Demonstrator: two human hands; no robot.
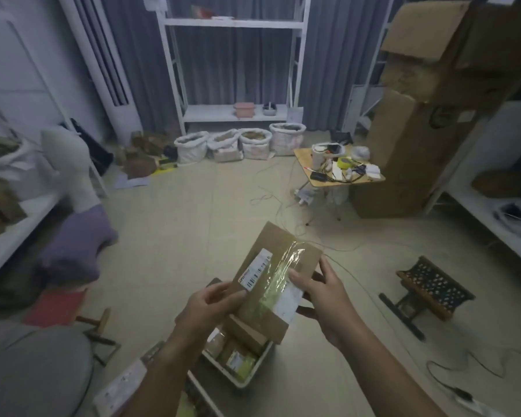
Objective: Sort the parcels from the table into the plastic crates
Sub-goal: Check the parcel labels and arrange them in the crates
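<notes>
**Parcel held over the crate**

Left hand [214, 305] pinches the near-left edge of the cardboard parcel [275, 281]; right hand [322, 299] grips its right side. Between them the box looks stiff and light, its taped top probably slick, so bare cardboard edges are the better hold. Just below the fingers sits a white crate [241, 379], partly filled.

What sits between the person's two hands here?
In the head view, a taped cardboard parcel with a barcode label lies between the left hand and right hand; both grip it, above a white crate.
</notes>
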